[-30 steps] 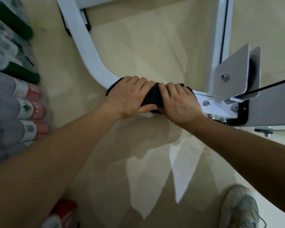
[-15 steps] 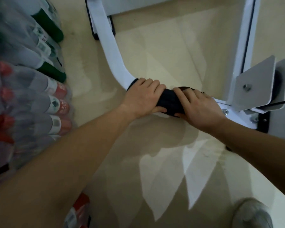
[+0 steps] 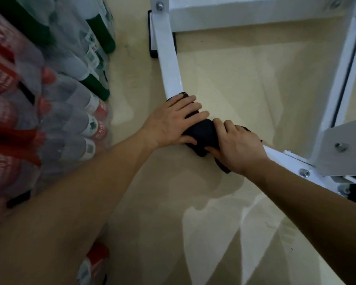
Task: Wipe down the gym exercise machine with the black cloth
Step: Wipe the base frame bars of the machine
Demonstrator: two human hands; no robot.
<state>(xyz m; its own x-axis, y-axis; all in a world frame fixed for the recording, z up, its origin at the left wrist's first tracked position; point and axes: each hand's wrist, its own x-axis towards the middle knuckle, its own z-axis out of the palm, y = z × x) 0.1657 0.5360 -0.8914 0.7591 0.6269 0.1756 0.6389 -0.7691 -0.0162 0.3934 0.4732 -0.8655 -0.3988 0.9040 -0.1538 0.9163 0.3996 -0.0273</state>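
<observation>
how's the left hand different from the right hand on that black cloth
The left hand has its fingers spread apart; the right hand has its fingers close together and more curled. The left hand sits at the bend of the white bar, toward the black foot; the right hand sits on the stretch nearer the bolted bracket. Both hold the black cloth wrapped round the bar, thumbs on its near side.

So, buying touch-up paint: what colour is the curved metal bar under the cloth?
The curved metal bar is glossy white, clearest in the head view.
</observation>
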